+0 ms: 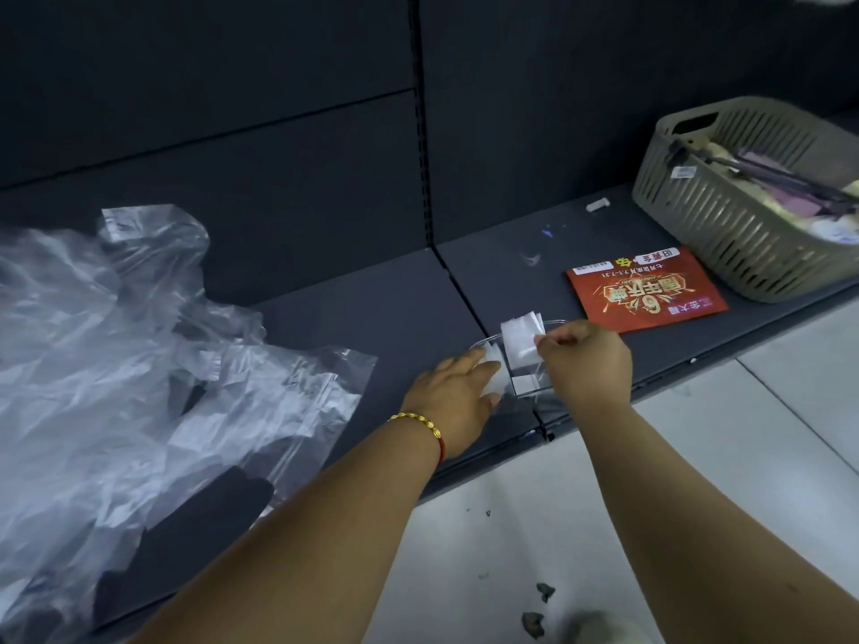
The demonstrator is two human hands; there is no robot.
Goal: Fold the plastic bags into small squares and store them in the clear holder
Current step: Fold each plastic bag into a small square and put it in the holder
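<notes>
A small clear holder (530, 385) stands on the dark shelf (381, 318) near its front edge. Folded white plastic squares (520, 339) stick up out of it. My right hand (585, 360) pinches the right edge of the tallest square at the holder's top. My left hand (458, 402) rests against the holder's left side, fingers over another folded piece (492, 374). A heap of loose clear plastic bags (153, 364) lies spread over the shelf's left part.
A red printed leaflet (646, 290) lies just behind the holder to the right. A beige slatted basket (753, 197) with odds and ends stands at the far right. The shelf's dark back panel rises behind. Pale floor with dark debris (539, 606) lies below.
</notes>
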